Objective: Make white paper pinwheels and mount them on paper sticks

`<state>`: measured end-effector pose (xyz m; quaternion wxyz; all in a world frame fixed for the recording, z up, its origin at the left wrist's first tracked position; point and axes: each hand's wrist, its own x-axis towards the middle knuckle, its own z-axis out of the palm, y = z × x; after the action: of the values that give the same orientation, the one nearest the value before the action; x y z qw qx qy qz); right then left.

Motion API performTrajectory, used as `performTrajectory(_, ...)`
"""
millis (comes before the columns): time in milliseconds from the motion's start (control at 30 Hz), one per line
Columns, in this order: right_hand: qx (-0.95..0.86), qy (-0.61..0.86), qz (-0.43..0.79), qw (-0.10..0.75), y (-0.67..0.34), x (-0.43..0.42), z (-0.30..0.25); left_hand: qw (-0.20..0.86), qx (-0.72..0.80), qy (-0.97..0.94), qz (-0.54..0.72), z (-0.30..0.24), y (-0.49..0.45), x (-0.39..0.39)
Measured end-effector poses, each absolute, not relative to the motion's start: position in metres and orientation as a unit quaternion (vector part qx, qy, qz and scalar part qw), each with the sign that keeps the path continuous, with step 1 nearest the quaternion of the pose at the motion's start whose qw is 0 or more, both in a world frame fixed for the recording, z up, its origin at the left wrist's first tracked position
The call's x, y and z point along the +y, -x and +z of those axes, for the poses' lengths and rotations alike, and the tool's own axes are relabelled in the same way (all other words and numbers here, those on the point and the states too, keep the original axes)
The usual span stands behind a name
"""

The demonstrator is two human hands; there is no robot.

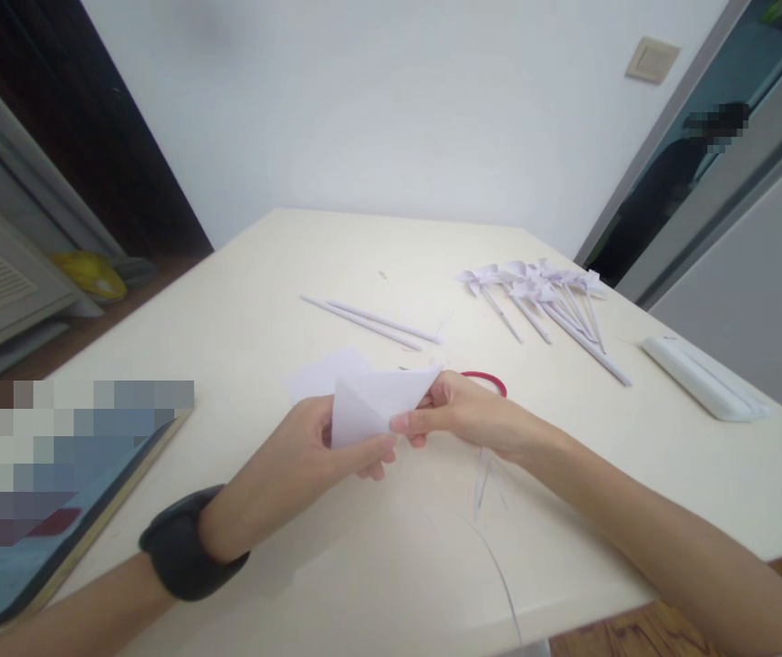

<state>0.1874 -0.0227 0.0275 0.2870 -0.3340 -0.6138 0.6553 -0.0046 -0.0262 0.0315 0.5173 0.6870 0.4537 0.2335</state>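
A white sheet of paper (370,401), creased and partly bent over, is held just above the table. My left hand (342,447) grips its lower left side, thumb in front and fingers behind. My right hand (455,411) pinches the paper's right part between thumb and fingers. Behind the left hand another white paper (326,372) lies flat. Just past the right hand, a red loop (490,378) shows, perhaps a scissors handle; the rest is hidden. Two thin rolled paper sticks (377,321) lie farther back.
Several white paper pinwheels on sticks (534,283) lie at the back right. A long white case (702,379) sits near the right edge. Thin strands (490,484) lie below my right hand. A dark-rimmed, blurred screen (55,547) occupies the left edge. A wall (397,109) stands behind the table.
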Motion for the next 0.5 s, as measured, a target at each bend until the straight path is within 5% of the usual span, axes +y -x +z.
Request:
performTrajectory(333,-0.526,0.395,0.621,0.426,-0.264,0.019,0.049,0.512,0.473,-0.678,0.235,0.038,0.006,-0.025)
performTrajectory(433,-0.548,0.386,0.634,0.385,-0.245,0.009,0.046,0.520,0.471,-0.666,0.255,0.038,0.004,-0.024)
performTrajectory(500,-0.608,0.343,0.657,0.285,-0.222,-0.004,0.040,0.516,0.469,-0.662,0.274,0.036,0.004,-0.024)
